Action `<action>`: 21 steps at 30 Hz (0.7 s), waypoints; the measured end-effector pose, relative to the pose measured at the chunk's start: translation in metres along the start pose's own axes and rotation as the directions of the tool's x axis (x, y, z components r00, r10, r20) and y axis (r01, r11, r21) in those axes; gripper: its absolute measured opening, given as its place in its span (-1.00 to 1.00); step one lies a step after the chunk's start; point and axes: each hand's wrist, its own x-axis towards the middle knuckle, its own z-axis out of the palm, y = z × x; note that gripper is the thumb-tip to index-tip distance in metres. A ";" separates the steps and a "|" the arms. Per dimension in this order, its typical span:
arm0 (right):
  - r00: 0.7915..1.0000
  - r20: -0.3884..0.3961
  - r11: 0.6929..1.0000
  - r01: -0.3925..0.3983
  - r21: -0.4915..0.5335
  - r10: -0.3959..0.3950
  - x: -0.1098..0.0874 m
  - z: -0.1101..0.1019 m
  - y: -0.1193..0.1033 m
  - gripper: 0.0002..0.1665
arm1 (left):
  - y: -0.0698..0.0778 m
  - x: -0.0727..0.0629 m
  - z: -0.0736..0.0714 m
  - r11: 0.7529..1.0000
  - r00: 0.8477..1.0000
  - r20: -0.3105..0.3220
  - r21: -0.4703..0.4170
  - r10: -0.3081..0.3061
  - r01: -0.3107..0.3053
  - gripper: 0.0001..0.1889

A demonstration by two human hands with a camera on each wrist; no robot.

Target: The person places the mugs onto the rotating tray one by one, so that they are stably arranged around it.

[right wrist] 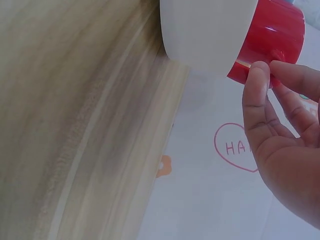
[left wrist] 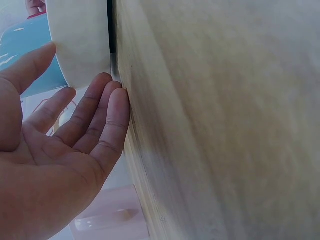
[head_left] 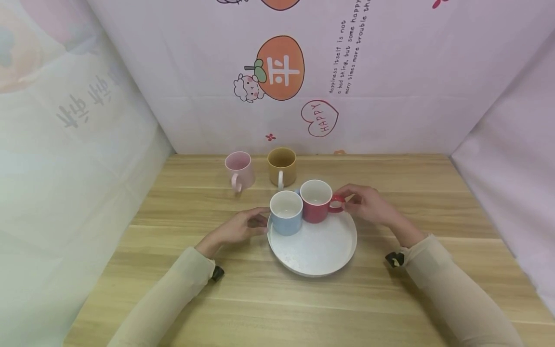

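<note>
A white round tray (head_left: 325, 250) holds a light-blue mug (head_left: 286, 224) at its left and a red mug (head_left: 315, 211) at its back, both upright and side by side. My right hand (head_left: 368, 205) pinches the handle of the red mug between thumb and fingers; the right wrist view shows the fingertips (right wrist: 258, 75) at that handle, above the tray wall (right wrist: 210, 35). At the tray's left side is my left hand (head_left: 240, 225), beside the light-blue mug. Its fingers lie loosely extended in the left wrist view, the thumb right at the tray's rim (left wrist: 82, 40).
Behind the tray, a pink mug (head_left: 243, 172) and a mustard-yellow mug (head_left: 282, 168) stand upright on the wooden table (head_left: 260, 308), handles facing the front. A white printed cloth (head_left: 195, 72) hangs along the back edge, with pale cloths at both sides.
</note>
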 end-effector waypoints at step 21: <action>0.998 0.006 0.995 -0.060 0.074 0.060 -0.003 -0.003 0.006 -0.56 | 0.002 0.000 0.000 1.000 1.000 -0.004 -0.001 0.003 -0.003 -0.37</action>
